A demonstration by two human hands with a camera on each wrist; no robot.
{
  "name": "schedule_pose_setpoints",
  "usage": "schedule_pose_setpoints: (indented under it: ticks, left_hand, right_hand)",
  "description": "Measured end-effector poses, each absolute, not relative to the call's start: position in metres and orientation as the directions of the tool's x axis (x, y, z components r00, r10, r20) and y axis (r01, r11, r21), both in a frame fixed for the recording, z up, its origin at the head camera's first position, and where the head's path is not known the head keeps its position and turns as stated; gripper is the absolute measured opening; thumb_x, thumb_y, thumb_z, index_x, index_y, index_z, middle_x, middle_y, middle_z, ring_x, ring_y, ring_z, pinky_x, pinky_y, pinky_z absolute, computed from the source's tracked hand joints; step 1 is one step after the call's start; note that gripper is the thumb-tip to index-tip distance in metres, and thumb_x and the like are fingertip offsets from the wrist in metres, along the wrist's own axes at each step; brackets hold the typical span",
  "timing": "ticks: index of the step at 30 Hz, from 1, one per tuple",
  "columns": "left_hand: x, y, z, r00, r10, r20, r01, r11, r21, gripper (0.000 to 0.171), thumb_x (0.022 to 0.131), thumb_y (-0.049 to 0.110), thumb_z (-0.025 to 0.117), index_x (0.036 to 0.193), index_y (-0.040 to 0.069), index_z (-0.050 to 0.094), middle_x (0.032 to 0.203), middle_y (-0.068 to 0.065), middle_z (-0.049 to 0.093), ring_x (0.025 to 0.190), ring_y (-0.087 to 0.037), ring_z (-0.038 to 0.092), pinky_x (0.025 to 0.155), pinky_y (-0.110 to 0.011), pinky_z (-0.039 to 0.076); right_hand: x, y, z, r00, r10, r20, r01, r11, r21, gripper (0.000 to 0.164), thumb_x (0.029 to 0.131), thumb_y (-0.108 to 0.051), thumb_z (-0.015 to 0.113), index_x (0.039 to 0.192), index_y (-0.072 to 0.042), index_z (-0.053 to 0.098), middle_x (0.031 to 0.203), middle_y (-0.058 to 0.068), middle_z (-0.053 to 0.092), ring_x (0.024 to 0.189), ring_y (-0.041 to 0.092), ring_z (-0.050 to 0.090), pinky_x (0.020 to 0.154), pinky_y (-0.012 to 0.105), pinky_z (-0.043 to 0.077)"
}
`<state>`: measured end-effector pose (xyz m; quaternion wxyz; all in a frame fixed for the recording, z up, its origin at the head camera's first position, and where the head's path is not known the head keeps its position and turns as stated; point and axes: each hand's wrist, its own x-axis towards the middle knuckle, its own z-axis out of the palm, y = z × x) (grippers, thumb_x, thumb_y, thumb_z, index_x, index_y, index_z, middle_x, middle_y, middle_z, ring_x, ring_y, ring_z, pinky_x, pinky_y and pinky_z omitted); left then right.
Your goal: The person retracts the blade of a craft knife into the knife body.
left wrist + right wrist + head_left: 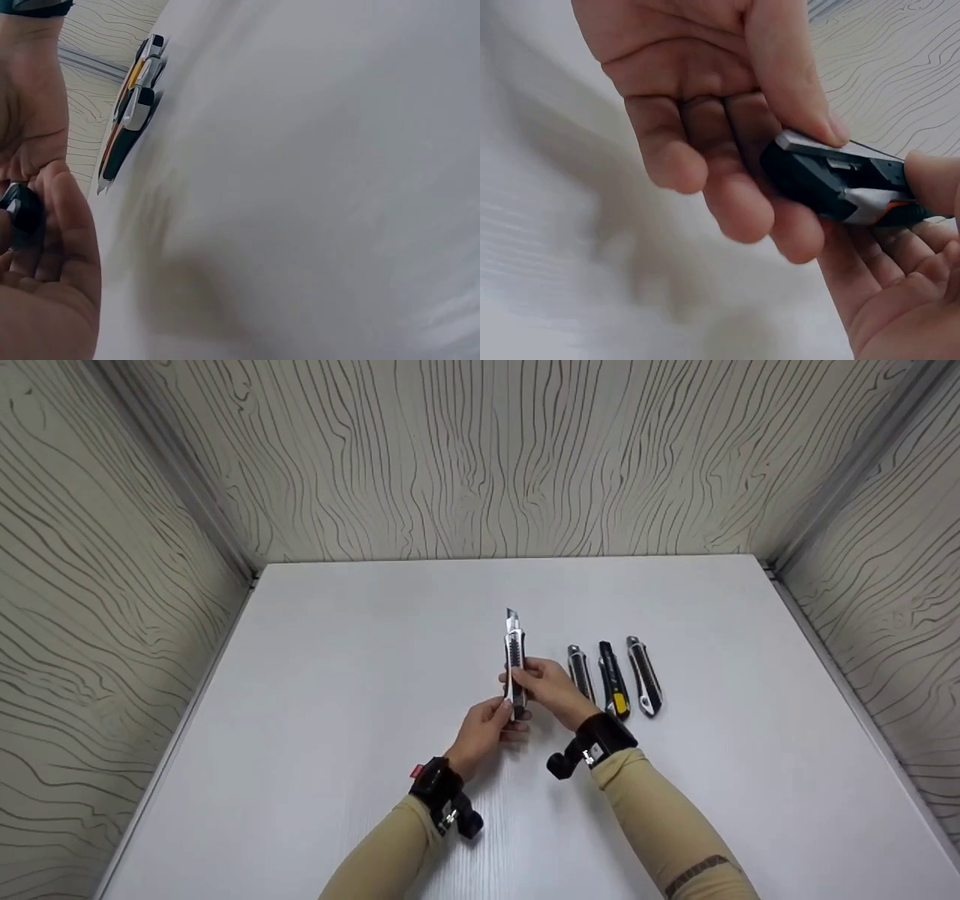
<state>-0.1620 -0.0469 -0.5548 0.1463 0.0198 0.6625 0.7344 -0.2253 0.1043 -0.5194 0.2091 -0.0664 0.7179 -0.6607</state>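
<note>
Upright over the table, a silver-and-black utility knife (pixel 514 652) has its blade sticking out at the top. My left hand (pixel 481 729) pinches its lower end, thumb on the front. Higher up, my right hand (pixel 555 688) grips the handle, with the thumb pressed on its front face and fingers behind. In the right wrist view the knife's dark butt end (pixel 806 180) shows under the left thumb. Most of the knife is out of frame in the left wrist view, where its end (pixel 26 206) shows between the hands.
Right of the hands lie three more utility knives in a row: a silver one (pixel 577 666) partly behind the right hand, a black one with a yellow end (pixel 612 679), and another silver-and-black one (pixel 645 675). Patterned walls (pixel 480 457) enclose the white table (pixel 337 660).
</note>
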Motion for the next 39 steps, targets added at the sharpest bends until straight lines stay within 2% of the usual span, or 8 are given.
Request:
schedule_pose_setpoints:
  ticks: [6,11,18,29,34,39]
  left_hand:
    - [-0.165,-0.047,-0.551,-0.958,0.221,-0.181,-0.201,-0.07,0.977,0.033,0.105,0.02,0.042,0.121,-0.004,0.059,0.105,-0.016,0.07,0.087,-0.017,0.07,0.085,-0.041,0.059]
    - [-0.168,-0.048,-0.548,-0.963,0.201,-0.18,-0.197,-0.071,0.978,0.033,0.105,0.018,0.042,0.118,-0.006,0.06,0.102,-0.017,0.071,0.081,-0.015,0.068,0.08,-0.037,0.06]
    - [-0.17,-0.046,-0.549,-0.966,0.202,-0.16,-0.179,-0.077,0.981,0.033,0.105,0.018,0.042,0.115,-0.008,0.061,0.1,-0.02,0.071,0.08,-0.018,0.07,0.078,-0.037,0.06]
    - [-0.166,-0.046,-0.554,-0.967,0.211,-0.146,-0.167,-0.087,0.982,0.034,0.105,0.018,0.043,0.114,-0.011,0.06,0.102,-0.023,0.071,0.078,-0.017,0.07,0.077,-0.042,0.061]
    - [-0.168,-0.048,-0.551,-0.967,0.203,-0.154,-0.174,-0.082,0.981,0.034,0.104,0.016,0.042,0.115,-0.011,0.06,0.098,-0.019,0.071,0.078,-0.017,0.07,0.077,-0.043,0.06]
    - [-0.169,-0.047,-0.551,-0.968,0.196,-0.158,-0.175,-0.072,0.982,0.033,0.104,0.015,0.042,0.115,-0.01,0.06,0.099,-0.019,0.071,0.079,-0.018,0.07,0.077,-0.042,0.061]
  right_hand:
    - [-0.225,0.097,-0.516,-0.926,-0.295,-0.234,0.228,0.054,-0.972,0.036,0.1,-0.011,0.052,0.13,0.009,0.051,0.116,0.017,0.069,0.098,0.014,0.067,0.092,0.029,0.053]
    - [-0.226,0.092,-0.515,-0.93,-0.29,-0.227,0.235,0.009,-0.972,0.037,0.1,-0.009,0.052,0.13,0.011,0.049,0.117,0.017,0.069,0.097,0.013,0.067,0.091,0.027,0.054]
    - [-0.227,0.093,-0.514,-0.933,-0.268,-0.24,0.252,-0.011,-0.968,0.035,0.099,-0.008,0.052,0.13,0.009,0.051,0.114,0.014,0.069,0.095,0.013,0.067,0.09,0.027,0.054]
    - [-0.222,0.094,-0.519,-0.931,-0.294,-0.216,0.22,0.019,-0.975,0.037,0.099,-0.006,0.052,0.131,0.012,0.048,0.123,0.023,0.065,0.1,0.015,0.066,0.091,0.027,0.053]
    - [-0.224,0.092,-0.517,-0.931,-0.295,-0.212,0.215,0.025,-0.976,0.038,0.099,-0.005,0.052,0.132,0.011,0.047,0.125,0.024,0.063,0.101,0.015,0.066,0.093,0.029,0.052]
    - [-0.224,0.094,-0.517,-0.925,-0.318,-0.208,0.206,0.039,-0.978,0.04,0.097,-0.003,0.052,0.134,0.012,0.045,0.126,0.024,0.062,0.103,0.015,0.066,0.097,0.031,0.051]
